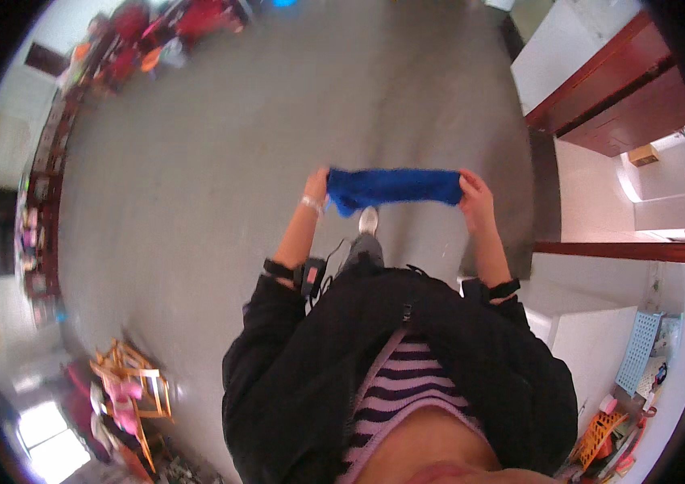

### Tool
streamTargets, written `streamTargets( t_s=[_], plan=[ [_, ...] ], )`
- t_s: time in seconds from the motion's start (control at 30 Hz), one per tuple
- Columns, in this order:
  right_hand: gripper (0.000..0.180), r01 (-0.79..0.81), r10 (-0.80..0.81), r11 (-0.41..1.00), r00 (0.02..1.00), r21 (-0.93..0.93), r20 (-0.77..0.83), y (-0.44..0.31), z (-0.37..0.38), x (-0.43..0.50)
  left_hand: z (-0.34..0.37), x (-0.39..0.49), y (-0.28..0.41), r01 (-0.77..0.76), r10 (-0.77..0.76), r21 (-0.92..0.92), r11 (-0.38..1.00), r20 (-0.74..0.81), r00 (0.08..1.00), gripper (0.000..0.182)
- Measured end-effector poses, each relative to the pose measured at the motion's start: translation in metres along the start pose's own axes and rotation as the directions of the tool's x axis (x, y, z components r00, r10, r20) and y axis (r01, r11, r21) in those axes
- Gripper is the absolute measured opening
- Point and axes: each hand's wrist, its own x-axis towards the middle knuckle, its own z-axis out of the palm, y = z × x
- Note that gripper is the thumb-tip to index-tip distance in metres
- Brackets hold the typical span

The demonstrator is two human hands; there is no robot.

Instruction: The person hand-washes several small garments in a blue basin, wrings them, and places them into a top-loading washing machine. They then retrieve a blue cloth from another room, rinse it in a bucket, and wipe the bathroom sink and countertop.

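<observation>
A blue cloth (397, 186) is stretched out sideways in front of me, above the grey floor. My left hand (318, 184) grips its left end, where a corner hangs a little lower. My right hand (472, 190) holds the other end with the fingers closed on the edge. Below the cloth, a light shoe (369, 221) of mine shows on the floor. A small black device (312, 275) with a cable is strapped to my left forearm, and a black strap (504, 289) goes round the right one.
At the lower left stands a wooden chair (155, 387) with pink cloth on it. A doorway with a dark red frame (620, 249) is on the right, beside a white cabinet (590, 333). Orange and blue plastic baskets (638, 351) lie at the lower right. Red items (197, 18) are heaped at the upper left.
</observation>
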Motion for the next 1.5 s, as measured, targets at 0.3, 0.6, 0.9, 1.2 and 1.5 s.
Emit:
streamTargets(
  t_s=[0.3,0.6,0.9,1.2,1.5],
  plan=[
    [0.041,-0.328,0.337,0.939,0.937,0.109,-0.088,-0.074,-0.021,0.17,0.112,0.151,0.114,0.237,-0.178,-0.039,0.971,0.547,0.818,0.043],
    [0.042,-0.044,0.065,0.997,0.938,0.069,-0.339,-0.15,-0.133,0.355,0.252,0.405,0.184,-0.139,0.049,0.262,0.955,0.321,0.946,0.038],
    [0.054,0.08,-0.162,0.499,0.987,-0.863,-0.002,-0.28,-0.16,0.574,0.352,0.55,0.281,0.096,-0.076,-0.149,0.984,0.136,0.988,0.022],
    [0.048,-0.099,0.062,0.469,0.995,-0.878,-0.079,-0.407,-0.15,0.846,0.437,0.779,0.386,-0.137,0.206,-0.321,0.937,0.192,0.96,0.018],
    [0.058,0.056,-0.413,0.396,0.903,-0.916,-0.123,-0.531,-0.183,1.019,0.588,1.033,0.536,-0.357,0.397,-0.175,0.918,0.363,0.843,0.01]
  ],
)
